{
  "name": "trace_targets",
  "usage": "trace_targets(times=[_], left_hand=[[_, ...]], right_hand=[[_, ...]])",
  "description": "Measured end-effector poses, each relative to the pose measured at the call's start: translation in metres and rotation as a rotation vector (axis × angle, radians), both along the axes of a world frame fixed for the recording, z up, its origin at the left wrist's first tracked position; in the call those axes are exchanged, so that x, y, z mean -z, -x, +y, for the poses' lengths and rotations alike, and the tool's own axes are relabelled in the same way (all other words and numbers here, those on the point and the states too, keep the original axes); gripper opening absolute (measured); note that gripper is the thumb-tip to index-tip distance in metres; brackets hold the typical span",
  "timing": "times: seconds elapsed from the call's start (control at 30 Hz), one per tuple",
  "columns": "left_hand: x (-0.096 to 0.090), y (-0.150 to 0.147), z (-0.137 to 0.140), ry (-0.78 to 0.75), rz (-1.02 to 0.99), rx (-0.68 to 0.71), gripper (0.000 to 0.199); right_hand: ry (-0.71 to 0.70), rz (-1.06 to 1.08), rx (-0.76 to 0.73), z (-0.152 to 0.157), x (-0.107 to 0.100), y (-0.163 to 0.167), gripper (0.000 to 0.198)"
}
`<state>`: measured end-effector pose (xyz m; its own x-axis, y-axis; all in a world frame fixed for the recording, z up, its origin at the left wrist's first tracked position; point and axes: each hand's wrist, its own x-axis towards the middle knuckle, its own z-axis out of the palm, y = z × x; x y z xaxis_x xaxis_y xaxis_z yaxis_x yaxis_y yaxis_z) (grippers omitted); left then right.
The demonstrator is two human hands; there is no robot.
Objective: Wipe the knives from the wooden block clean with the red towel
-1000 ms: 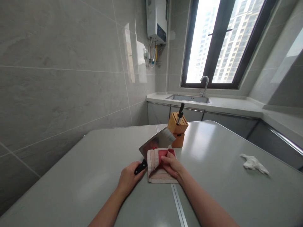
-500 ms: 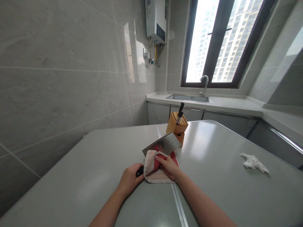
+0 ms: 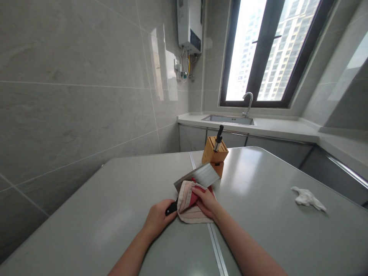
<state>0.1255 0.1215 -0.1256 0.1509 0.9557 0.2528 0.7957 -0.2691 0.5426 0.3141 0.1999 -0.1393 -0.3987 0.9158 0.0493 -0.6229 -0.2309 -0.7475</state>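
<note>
left hand (image 3: 157, 216) is clamped on the cleaver handle (image 3: 171, 208), fingers wrapped and partly hidden. right hand (image 3: 207, 202) has its grip together on a red-and-white cloth (image 3: 184, 196), thumb and fingers bunching a fold. cleaver is low over the middle of the table (image 3: 115, 214), between the hands and the knife block (image 3: 215, 156). key geometry: long axis runs handle near-left to blade (image 3: 205, 175) far-right, so the blade lies ahead and to the right of the left grip, across the front of the right one. right hand is nearer the blade, left owns the handle. cloth covers the near part of the blade; can't tell how hard it presses, or whether the blade touches the table. blade's far corner overlaps the block's base in view, contact unclear. one black-handled knife (image 3: 219, 135) sits in the block; crumpled white wipe (image 3: 307, 198) lies well off to the right.
</note>
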Motion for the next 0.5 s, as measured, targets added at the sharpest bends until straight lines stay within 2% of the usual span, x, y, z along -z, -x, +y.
trace_targets(times=[0.23, 0.5], left_hand=[[0.0001, -0.0005, 0.0001, 0.006, -0.047, 0.029, 0.027], [-0.0015, -0.0020, -0.0001, -0.012, -0.059, 0.034, 0.029]], right_hand=[[-0.070, -0.215, 0.010, -0.0051, 0.0029, 0.0006, 0.044], [-0.046, -0.115, -0.012, -0.0072, -0.0047, 0.0014, 0.039]])
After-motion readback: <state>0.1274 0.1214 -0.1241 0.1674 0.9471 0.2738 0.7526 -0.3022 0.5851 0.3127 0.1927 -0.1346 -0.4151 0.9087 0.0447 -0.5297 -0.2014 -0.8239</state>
